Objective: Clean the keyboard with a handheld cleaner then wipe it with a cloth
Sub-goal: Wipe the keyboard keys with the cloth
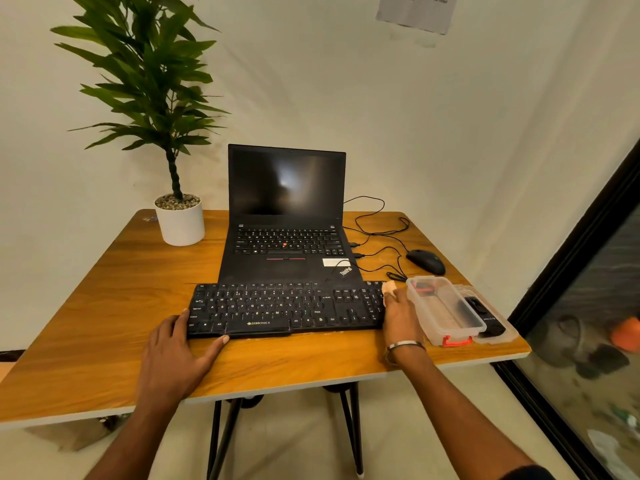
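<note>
At the near edge of the table, both hands bracket the black full-size plastic keyboard (289, 310). Left hand (176, 351) lies flat and relaxed, fingers straight beside the keyboard's left end, thumb stretched along its front edge, holding nothing, likely just steadying or squaring it up. Right hand (398, 313) sits against the keyboard's right end, fingers extended along the edge, one fingertip wrapped in a pale bandage, a metal bangle (405, 346) at the wrist; whether those fingers curl under the edge I cannot tell, but nothing is pinched.

Moving outward: just right of that hand stands a clear plastic box with red clips (445, 311), its lid (491, 315) lying alongside, a black device (483, 315) resting on it. That may be the handheld cleaner, kept within easy reach, though it's too small to be sure. No cloth is clearly visible.

Behind the keyboard, touching its far edge, an open black laptop (285, 216) with a dark screen; a black wired mouse (426, 261) to its right; a potted green plant in a white pot (178, 220) at the far left corner of the wooden table (104, 306). Cleaning looks not yet begun.
</note>
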